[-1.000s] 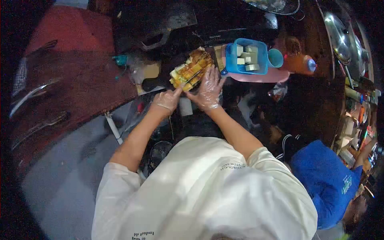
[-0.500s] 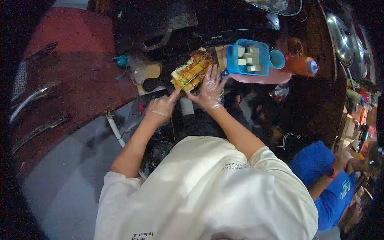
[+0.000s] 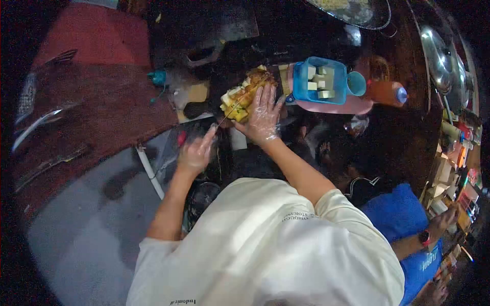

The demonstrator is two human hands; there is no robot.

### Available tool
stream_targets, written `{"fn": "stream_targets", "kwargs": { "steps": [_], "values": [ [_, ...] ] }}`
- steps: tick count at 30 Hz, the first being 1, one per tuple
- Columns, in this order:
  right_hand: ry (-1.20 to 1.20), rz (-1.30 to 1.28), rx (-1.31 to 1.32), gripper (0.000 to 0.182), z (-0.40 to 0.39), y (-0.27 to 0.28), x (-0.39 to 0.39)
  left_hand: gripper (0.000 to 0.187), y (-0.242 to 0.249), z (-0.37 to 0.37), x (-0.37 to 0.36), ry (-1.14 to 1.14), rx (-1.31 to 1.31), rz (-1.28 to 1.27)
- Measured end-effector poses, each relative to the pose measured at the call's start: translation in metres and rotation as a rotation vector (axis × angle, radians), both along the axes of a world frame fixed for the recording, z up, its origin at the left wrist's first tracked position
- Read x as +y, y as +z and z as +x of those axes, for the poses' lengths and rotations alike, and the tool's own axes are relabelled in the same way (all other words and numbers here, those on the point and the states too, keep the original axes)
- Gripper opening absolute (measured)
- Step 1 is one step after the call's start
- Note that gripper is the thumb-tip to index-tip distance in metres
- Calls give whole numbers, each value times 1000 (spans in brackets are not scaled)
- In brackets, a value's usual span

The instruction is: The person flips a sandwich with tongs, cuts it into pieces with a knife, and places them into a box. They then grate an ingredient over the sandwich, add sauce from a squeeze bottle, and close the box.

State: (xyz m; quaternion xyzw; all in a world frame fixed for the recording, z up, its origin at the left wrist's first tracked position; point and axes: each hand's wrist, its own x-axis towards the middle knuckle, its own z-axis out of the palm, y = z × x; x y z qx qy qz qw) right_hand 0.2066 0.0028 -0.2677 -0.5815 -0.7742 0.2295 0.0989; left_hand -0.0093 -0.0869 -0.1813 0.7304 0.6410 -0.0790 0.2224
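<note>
A golden-brown fried food (image 3: 239, 102), cut in chunks with yellow, white and green showing, lies on a dark surface ahead of me. My left hand (image 3: 196, 153), in a clear plastic glove, is closed on a knife whose thin blade (image 3: 224, 120) reaches diagonally into the food. The knife's handle is mostly hidden in the hand. My right hand (image 3: 264, 117), also gloved, lies over the near right part of the food with its fingers stretched out and its thumb apart.
A blue container (image 3: 341, 69) with several white blocks stands on a pink tray (image 3: 352, 107), beside a blue cup (image 3: 356, 84) and an orange bottle (image 3: 388, 93). Above is a large pan (image 3: 380, 20). A person in a blue shirt (image 3: 398, 209) is at the right.
My left hand has drawn back down and left, pulling the knife toward me. My right hand has shifted slightly left over the food. The other person's arm has moved.
</note>
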Motion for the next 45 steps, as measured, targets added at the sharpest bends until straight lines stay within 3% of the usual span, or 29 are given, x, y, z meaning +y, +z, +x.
{"fn": "stream_targets", "kwargs": {
  "steps": [6, 8, 11, 18, 29, 35, 39, 45],
  "values": [
    [-6, -5, -62, 124, -3, 0, 4, 45, 54, -7, -23, 184, -190, 209],
    [-2, -11, -59, 123, -4, 2, 5, 45, 76, -5, -19, 226, 13, -116],
    [21, -46, -47, 124, -4, 4, 6, 48, 65, -2, -20, 187, 141, -177],
    [28, -1, -42, 122, -2, 1, 3, 42, 57, 4, -19, 168, 157, -90],
    [-10, 19, 1, 119, -4, -3, 0, 48, 55, 6, -22, 158, -41, 28],
    [-18, 46, -9, 114, -5, -2, -1, 49, 60, 22, -7, 177, 78, -80],
    [-7, 15, -22, 112, -4, 0, -2, 49, 53, 4, -19, 210, -8, -36],
    [7, 42, -26, 111, -1, 0, -4, 52, 38, -11, -27, 75, -146, 84]
  ]
}}
